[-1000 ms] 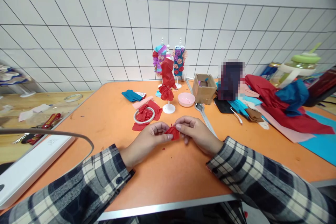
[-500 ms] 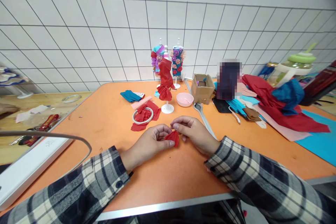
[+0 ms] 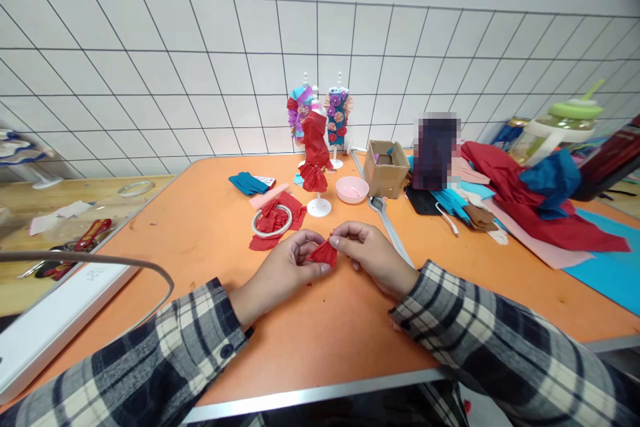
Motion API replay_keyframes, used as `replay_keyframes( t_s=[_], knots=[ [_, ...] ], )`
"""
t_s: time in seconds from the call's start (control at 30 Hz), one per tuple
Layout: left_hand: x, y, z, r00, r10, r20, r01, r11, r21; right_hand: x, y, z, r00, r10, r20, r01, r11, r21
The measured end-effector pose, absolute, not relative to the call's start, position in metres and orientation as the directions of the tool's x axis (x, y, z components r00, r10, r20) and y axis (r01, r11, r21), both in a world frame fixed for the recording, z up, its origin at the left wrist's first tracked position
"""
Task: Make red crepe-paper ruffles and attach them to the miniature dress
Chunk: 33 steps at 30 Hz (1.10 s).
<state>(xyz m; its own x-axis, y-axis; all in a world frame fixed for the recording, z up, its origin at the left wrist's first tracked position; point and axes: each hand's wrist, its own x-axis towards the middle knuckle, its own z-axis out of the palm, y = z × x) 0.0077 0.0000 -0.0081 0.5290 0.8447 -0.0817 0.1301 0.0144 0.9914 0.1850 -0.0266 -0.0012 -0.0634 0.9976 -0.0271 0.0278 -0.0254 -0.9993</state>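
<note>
Between my two hands is a small pleated piece of red crepe paper (image 3: 324, 254), fanned out above the orange table (image 3: 280, 340). My left hand (image 3: 295, 258) pinches its wide lower side between thumb and fingers. At its gathered upper right end, my right hand (image 3: 369, 248) pinches with thumb and forefinger. Just beyond stands a mini dress form (image 3: 316, 137) wrapped in red crepe paper, on a round white base. To its left, a roll of tape (image 3: 256, 221) lies around and over red paper scraps (image 3: 299, 211).
Two decorated dress forms (image 3: 338, 117) stand by the tiled wall. A pink bowl (image 3: 352, 191), a cardboard box (image 3: 386, 177) and grey scissors-like metal tool (image 3: 393, 230) lie centre right. Crepe paper sheets (image 3: 560, 230) and a lidded jug (image 3: 560, 127) fill the right. A white power strip (image 3: 70, 317) is left.
The red paper piece has turned and spread into a wider fan shape. My right thumb and forefinger have come onto its gathered end; the left hand has shifted slightly.
</note>
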Motion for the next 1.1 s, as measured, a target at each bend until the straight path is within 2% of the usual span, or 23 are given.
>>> replay_keyframes(
  t_s=[0.33, 0.53, 0.67, 0.8, 0.9, 1.1],
  knots=[
    [0.0042, 0.0028, -0.0017, 0.425, 0.905, 0.040, 0.174, -0.124, 0.977, 0.1876, -0.0274, 0.0010, -0.078, 0.996, 0.037, 0.148, 0.048, -0.988],
    [0.0030, 0.0052, -0.0062, 0.453, 0.891, 0.038, 0.138, -0.113, 0.984, 0.1869, -0.0267, -0.0026, -0.078, 0.996, -0.035, 0.062, -0.030, -0.998],
    [0.0015, 0.0055, -0.0085, 0.420, 0.906, 0.053, 0.106, -0.107, 0.989, 0.1882, -0.0258, -0.0046, -0.062, 0.998, -0.027, 0.056, -0.024, -0.998],
    [0.0043, 0.0022, -0.0086, 0.489, 0.872, -0.005, 0.021, -0.005, 1.000, 0.1878, -0.0265, -0.0023, -0.079, 0.997, -0.004, 0.069, 0.002, -0.998],
    [0.0084, -0.0008, -0.0081, 0.508, 0.857, -0.081, 0.069, 0.053, 0.996, 0.1872, -0.0274, -0.0009, -0.067, 0.998, 0.005, 0.045, 0.008, -0.999],
    [0.0106, -0.0020, -0.0067, 0.455, 0.887, -0.082, 0.081, 0.050, 0.995, 0.1866, -0.0276, -0.0051, -0.094, 0.992, -0.085, -0.055, -0.090, -0.994]
  ],
)
